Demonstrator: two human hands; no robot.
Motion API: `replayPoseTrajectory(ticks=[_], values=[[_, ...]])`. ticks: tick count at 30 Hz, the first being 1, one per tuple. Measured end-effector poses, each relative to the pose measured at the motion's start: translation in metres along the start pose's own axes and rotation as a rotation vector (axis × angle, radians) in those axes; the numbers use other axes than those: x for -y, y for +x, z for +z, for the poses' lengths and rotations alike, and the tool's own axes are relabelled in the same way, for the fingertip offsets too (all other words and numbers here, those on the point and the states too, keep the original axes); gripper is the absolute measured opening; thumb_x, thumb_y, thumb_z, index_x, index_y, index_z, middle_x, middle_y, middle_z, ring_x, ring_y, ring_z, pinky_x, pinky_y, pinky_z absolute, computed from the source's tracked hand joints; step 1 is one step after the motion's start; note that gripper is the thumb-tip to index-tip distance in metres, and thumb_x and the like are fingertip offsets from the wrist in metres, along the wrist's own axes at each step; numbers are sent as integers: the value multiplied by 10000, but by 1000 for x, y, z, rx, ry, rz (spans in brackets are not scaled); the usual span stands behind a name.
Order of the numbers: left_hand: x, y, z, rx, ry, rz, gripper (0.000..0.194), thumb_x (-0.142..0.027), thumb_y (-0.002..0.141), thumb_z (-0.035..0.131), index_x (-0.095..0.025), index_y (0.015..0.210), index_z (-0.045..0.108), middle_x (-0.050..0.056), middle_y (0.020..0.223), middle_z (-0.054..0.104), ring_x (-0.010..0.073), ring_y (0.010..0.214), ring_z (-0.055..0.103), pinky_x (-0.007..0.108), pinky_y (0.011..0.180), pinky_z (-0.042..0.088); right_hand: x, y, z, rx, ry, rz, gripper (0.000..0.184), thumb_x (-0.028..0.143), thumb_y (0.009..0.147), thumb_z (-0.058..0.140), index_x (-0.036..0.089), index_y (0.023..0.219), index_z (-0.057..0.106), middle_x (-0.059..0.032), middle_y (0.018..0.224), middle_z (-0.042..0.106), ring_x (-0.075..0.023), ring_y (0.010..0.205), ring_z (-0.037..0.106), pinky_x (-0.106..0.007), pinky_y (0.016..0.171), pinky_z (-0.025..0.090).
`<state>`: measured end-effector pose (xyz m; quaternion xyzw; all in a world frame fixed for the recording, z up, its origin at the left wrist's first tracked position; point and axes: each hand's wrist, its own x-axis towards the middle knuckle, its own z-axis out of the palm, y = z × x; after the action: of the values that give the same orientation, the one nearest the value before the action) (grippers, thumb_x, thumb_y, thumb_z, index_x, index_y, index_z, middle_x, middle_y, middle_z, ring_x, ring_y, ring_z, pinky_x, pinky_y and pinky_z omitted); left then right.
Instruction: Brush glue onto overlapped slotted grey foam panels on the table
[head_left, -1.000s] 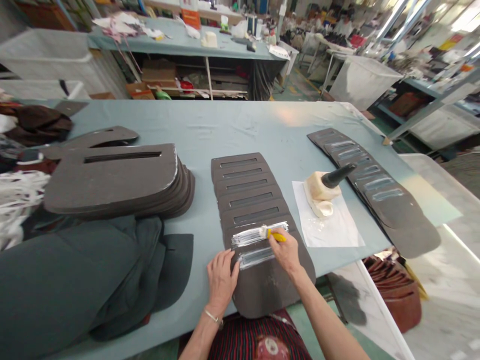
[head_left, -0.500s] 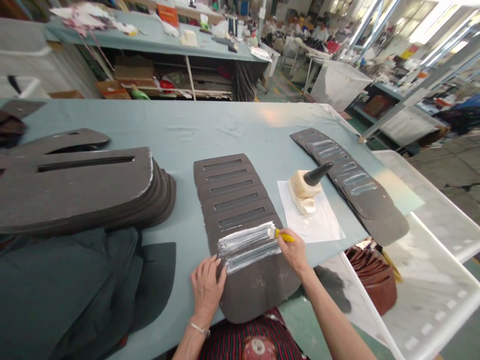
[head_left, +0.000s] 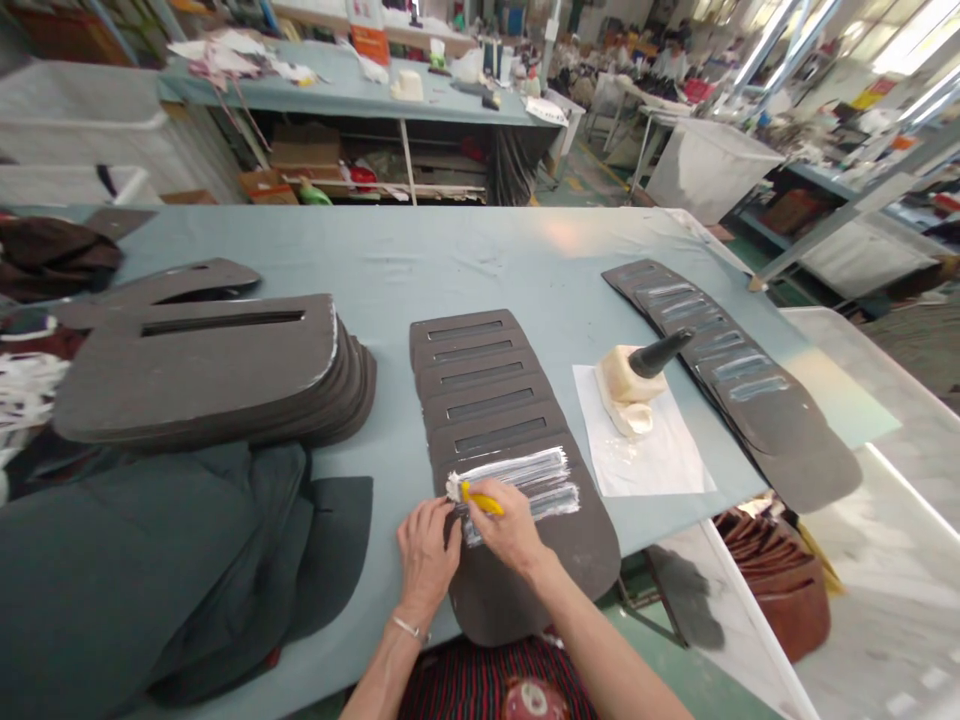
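Note:
My right hand is closed round a small brush with a yellow handle. Its white-coated bristles touch the left end of a slot on the overlapping dark panels. White glue streaks cover the two slots nearest me; the slots farther up look bare. My left hand lies with fingers stretched out on the panels' left edge, beside the brush tip, holding nothing. To the right, a cream glue bottle with a black nozzle rests tilted on a white sheet.
At left a thick stack of slotted dark panels stands behind dark green fabric pieces. Another fanned row of panels, streaked white, lies at the right table edge. Below it, a white bin stands near brown leather pieces.
The brush went right along the slot, then back to its left end with my right hand. White streaks have spread over the slot. My left hand stays on the panel edge; the view shifted.

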<state>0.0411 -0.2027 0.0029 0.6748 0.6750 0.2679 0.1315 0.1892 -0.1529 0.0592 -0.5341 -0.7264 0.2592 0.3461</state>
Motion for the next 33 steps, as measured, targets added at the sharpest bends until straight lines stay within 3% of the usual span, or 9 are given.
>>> replayPoseTrajectory(ticks=[2,7,9,17,20,25,27,29,33], values=[[0,2,-1,22,18,12,204,-273,853,478,-232,1008,605,89,1127,625,265,1112,509,443,952,343,-12,0,-6,4,11,33,159,232,835,518,237,922,650,-28,897,689,-180,827,630,-281,759,467],[-2,4,-4,33,18,-21,189,-281,857,476,-234,991,600,83,1104,622,269,1107,497,443,942,341,-70,0,-85,-252,-163,308,173,314,820,516,201,809,647,-22,735,658,-162,651,593,-254,628,441],[-1,13,-5,25,17,-56,184,-296,863,471,-231,979,598,77,1072,627,263,1072,507,432,920,352,-74,9,-96,-327,-202,342,190,339,817,515,196,792,637,-14,685,635,-152,602,565,-249,597,423],[6,66,0,-4,52,33,222,-237,867,442,-213,1029,592,90,1096,623,260,1103,497,429,946,324,-3,62,26,-90,57,49,169,259,832,490,217,888,644,-30,869,676,-155,782,621,-245,737,460],[8,68,3,17,95,37,208,-232,870,432,-206,995,597,89,1043,629,256,1059,513,423,922,327,-24,65,15,-75,-10,116,174,282,833,489,226,876,648,-14,818,676,-146,706,609,-234,678,447],[7,65,4,4,124,11,216,-214,864,443,-201,1019,594,85,1067,617,245,1082,498,404,926,318,-97,62,-74,-272,-204,380,241,378,812,499,198,836,657,-2,617,614,-139,525,521,-233,547,382],[6,65,3,10,131,4,209,-213,866,442,-204,1009,594,79,1055,618,241,1081,499,400,930,315,-106,66,-89,-296,-267,404,257,395,806,500,195,828,660,4,569,586,-140,500,501,-235,531,362],[5,66,3,17,140,-6,204,-215,868,439,-210,1002,593,72,1045,617,239,1081,499,396,929,319,-93,70,-78,-309,-292,383,263,396,814,489,197,832,660,1,562,583,-139,487,492,-236,526,352],[3,66,3,12,157,-13,209,-221,873,433,-209,1010,591,76,1052,614,241,1081,500,393,922,327,-31,70,-10,-192,-120,199,228,333,835,469,213,880,657,-23,711,660,-136,568,553,-223,589,395]])
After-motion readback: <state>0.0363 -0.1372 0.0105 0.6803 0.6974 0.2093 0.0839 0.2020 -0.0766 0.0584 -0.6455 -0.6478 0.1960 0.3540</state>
